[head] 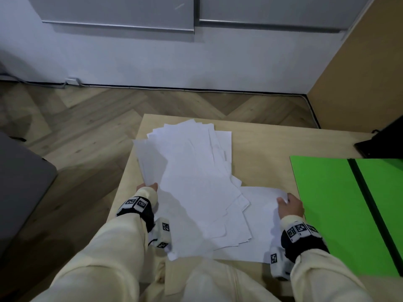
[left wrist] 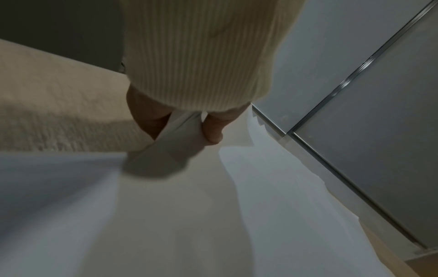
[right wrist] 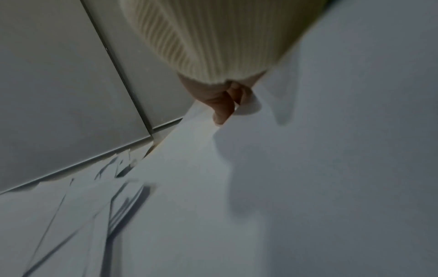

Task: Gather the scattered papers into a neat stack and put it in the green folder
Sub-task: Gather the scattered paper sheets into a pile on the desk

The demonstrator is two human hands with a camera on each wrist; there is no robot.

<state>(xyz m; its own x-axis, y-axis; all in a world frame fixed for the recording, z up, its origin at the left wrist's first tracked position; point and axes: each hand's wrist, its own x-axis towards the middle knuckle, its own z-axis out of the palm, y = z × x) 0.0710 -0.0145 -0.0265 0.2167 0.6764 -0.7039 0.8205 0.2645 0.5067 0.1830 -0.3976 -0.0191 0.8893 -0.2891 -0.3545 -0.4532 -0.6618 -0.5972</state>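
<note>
Several white papers (head: 196,182) lie fanned in a loose, crooked pile across the middle of the light wooden table (head: 261,144). My left hand (head: 148,187) pinches the near corner of the leftmost sheet (left wrist: 175,146), which lifts off the table edge. My right hand (head: 290,204) pinches the far right corner of the lowest sheet (right wrist: 249,108), close to the folder. The green folder (head: 327,203) lies open and flat on the right side of the table, a dark spine (head: 368,203) running down its middle.
A black object (head: 383,142) sits at the table's far right corner, behind the folder. The table's left edge drops to a herringbone wood floor (head: 76,138). A grey piece of furniture (head: 21,182) stands at the left. Grey cabinets (head: 130,14) hang on the wall.
</note>
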